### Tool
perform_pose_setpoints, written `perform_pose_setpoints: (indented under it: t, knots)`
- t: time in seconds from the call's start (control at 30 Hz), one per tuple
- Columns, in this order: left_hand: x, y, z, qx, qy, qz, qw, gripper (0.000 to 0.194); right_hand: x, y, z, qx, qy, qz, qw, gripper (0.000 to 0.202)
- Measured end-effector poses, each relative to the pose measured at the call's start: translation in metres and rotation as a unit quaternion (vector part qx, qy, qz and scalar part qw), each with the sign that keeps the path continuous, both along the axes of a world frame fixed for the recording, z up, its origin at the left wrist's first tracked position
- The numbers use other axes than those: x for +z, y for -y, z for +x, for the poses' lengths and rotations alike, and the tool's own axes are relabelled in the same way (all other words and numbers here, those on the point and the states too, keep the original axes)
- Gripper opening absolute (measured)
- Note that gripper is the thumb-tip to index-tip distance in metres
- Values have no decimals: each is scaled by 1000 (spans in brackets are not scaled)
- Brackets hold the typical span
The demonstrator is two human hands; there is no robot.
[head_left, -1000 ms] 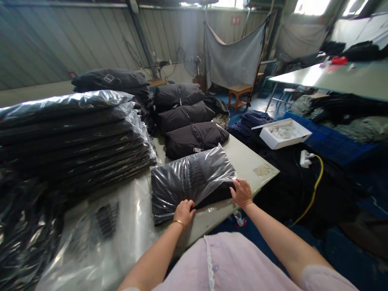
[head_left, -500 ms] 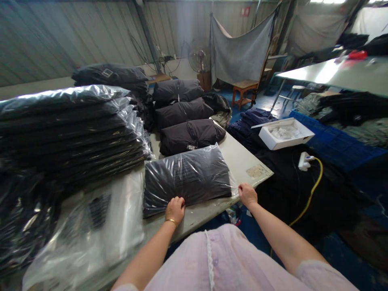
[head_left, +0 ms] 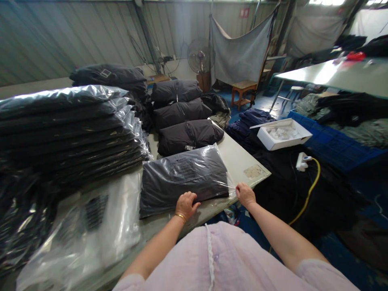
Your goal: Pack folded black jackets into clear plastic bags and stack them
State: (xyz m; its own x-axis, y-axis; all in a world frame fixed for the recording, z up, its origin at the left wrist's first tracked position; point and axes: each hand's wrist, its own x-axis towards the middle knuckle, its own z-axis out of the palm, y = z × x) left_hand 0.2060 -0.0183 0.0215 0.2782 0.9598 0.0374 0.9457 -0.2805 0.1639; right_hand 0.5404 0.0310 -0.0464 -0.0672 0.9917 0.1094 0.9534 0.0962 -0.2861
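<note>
A folded black garment in a clear plastic bag (head_left: 182, 173) lies on the pale table (head_left: 239, 155) in front of me. My left hand (head_left: 186, 205) rests on the bag's near edge, thumb apart from the fingers, holding nothing. At the bag's right end, my right hand (head_left: 245, 195) is closed on the loose clear plastic, which is stretched toward it. Just behind the bag lies a folded black jacket (head_left: 189, 137), unwrapped.
A tall stack of bagged black garments (head_left: 66, 129) stands at the left, with flat clear bags (head_left: 118, 218) before it. Right of the table are a white box (head_left: 281, 133), a plug with a yellow cable (head_left: 303, 161) and a blue crate (head_left: 339, 141).
My left hand has slid right along the bag's near edge and its thumb has spread. The plastic over the garment lies smoother. My right hand still grips the bag's end.
</note>
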Motion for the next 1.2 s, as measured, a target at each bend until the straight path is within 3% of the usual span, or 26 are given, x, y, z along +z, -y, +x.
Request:
perform_pose_setpoints:
  t: [0.13, 0.27, 0.5, 0.6, 0.8, 0.9, 1.03, 1.13, 1.2]
  knots:
    - [-3, -15, 28, -34, -11, 4, 999, 35, 3, -1, 0, -4, -11, -4, 1000, 9]
    - [-10, -33, 41, -44, -54, -31, 997, 24, 8, -1, 2, 8, -15, -11, 1000, 10]
    - [-19, -51, 53, 33, -71, -37, 996, 27, 8, -2, 4, 27, -17, -21, 999, 9]
    - [-25, -45, 53, 45, -39, -37, 998, 26, 5, -2, 4, 20, -24, -15, 999, 9]
    - [-38, -9, 32, -28, 50, -34, 998, 26, 1, 1, 5, 13, -44, -1, 999, 16]
    - [-38, 2, 27, -38, 69, -45, 996, 34, 6, 9, -2, 25, -41, 51, 998, 24]
    - [-31, 2, 29, -20, 71, -70, 995, 38, 21, 29, -26, 140, -41, 97, 985, 32]
    - [-26, -1, 32, -12, 71, -75, 995, 44, 30, 41, -50, 250, -26, 47, 967, 23]
    - [-26, -1, 33, -7, 69, -76, 995, 47, 31, 43, -63, 263, -13, 23, 965, 22]
